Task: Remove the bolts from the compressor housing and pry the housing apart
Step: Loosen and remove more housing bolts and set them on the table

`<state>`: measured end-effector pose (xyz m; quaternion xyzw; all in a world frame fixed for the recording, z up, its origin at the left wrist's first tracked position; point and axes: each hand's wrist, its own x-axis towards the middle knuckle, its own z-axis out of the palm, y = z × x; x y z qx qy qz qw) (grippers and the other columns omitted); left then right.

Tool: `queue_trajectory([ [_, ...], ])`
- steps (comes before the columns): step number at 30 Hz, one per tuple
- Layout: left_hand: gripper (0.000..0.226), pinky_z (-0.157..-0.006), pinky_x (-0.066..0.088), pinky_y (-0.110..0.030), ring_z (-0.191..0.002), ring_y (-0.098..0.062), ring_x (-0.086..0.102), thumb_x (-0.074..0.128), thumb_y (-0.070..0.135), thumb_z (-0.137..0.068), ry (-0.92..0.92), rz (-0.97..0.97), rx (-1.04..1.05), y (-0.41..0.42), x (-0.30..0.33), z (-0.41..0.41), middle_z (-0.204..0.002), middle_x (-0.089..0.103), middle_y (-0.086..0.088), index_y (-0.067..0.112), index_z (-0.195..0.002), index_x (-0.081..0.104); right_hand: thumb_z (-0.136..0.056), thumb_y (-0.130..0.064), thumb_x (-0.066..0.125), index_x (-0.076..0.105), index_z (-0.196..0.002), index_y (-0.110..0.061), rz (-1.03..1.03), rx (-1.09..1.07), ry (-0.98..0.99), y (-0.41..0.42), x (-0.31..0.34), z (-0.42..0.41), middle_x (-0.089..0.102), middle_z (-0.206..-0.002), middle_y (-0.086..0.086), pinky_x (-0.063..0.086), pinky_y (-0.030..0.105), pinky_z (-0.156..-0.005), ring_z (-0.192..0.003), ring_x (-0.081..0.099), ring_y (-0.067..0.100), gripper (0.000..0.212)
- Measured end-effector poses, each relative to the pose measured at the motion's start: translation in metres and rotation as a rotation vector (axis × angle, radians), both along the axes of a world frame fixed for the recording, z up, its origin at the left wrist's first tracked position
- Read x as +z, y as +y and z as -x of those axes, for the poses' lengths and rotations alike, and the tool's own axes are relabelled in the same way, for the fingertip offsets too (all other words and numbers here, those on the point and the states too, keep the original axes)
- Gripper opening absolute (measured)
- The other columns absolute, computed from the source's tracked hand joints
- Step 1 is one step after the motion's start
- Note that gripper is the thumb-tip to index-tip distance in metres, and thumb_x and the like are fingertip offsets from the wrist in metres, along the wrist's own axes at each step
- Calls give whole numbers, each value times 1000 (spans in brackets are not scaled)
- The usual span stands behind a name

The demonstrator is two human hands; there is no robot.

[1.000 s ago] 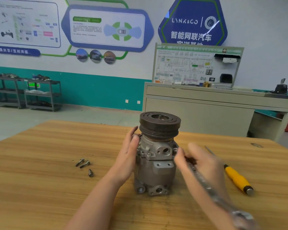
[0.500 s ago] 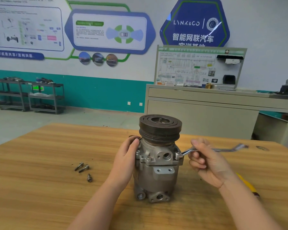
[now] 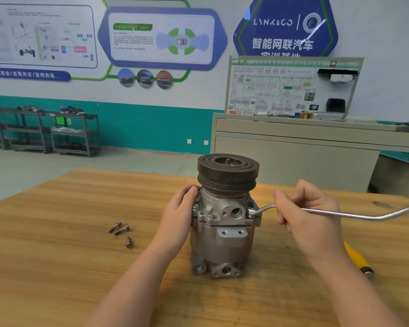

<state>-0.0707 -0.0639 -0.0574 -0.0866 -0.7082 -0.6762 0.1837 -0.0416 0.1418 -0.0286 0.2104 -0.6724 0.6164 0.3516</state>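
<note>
Right hand (image 3: 309, 223) hides the middle of the wrench (image 3: 354, 214), whose far end runs off the right edge; the yellow-handled tool (image 3: 358, 258) is mostly covered by the right forearm, and the bolt under the wrench head can't be made out. Compressor housing (image 3: 222, 234) stands upright mid-table (image 3: 57, 267), grey cast metal, dark grooved pulley (image 3: 228, 172) on top, seam below the port flange. Left hand (image 3: 177, 220) presses flat on its left side, fingers relaxed; right fingers curl round the wrench shank; three loose bolts (image 3: 122, 231) lie well left.
</note>
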Motion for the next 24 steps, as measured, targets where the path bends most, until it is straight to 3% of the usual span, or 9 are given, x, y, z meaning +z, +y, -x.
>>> queue_trajectory([
  [3,22,-71,41,-5,-93,16,58,42,33,-104,-13,-7,5,0,0,1,-96,68,26,37,-97,62,-79,-14,62,32,-57,-17,-208,-141,211,-13,0,-13,30,-52,0,26,13,-47,-47,29,3,36],
  [6,21,-66,39,0,-86,22,56,42,34,-104,-20,-5,13,0,-1,2,-93,67,28,38,-97,62,-76,-2,58,28,-60,-27,-518,-231,474,-27,3,-26,19,-54,-12,22,10,-47,-49,25,3,43],
  [9,21,-71,41,-5,-89,20,56,40,36,-104,-23,12,10,0,-2,3,-106,66,21,38,-103,61,-73,3,58,27,-57,-23,-595,-268,528,-25,4,-24,19,-54,-13,19,15,-47,-48,23,7,43],
  [12,21,-68,40,-1,-90,22,55,40,36,-105,-23,11,15,0,-1,2,-102,64,25,41,-101,60,-75,-10,58,30,-56,-21,-284,-38,229,-11,2,-13,25,-53,-9,23,15,-48,-49,25,3,36],
  [15,22,-70,40,-4,-98,15,56,39,36,-105,-36,6,8,1,0,1,-107,64,22,37,-109,61,-70,0,61,42,-50,-24,80,269,-129,0,5,3,38,-46,-3,28,18,-43,-42,32,10,37],
  [19,21,-67,38,-3,-84,25,54,38,37,-105,-46,12,7,2,1,-2,-103,63,25,40,-106,59,-67,-8,68,44,-64,-17,484,570,-597,7,2,21,41,-43,-2,24,15,-32,-32,30,5,26],
  [21,21,-69,38,-6,-86,24,54,38,38,-105,-52,18,12,2,1,-2,-104,63,25,41,-105,59,-66,-11,70,47,-70,-16,654,574,-710,6,-2,27,42,-45,-3,24,13,-30,-32,32,3,24],
  [24,21,-73,36,-11,-89,21,54,38,39,-105,-58,31,14,1,1,-1,-107,62,24,40,-108,59,-79,-16,71,46,-71,-19,807,458,-648,6,-4,30,43,-45,-3,24,13,-29,-30,33,3,26],
])
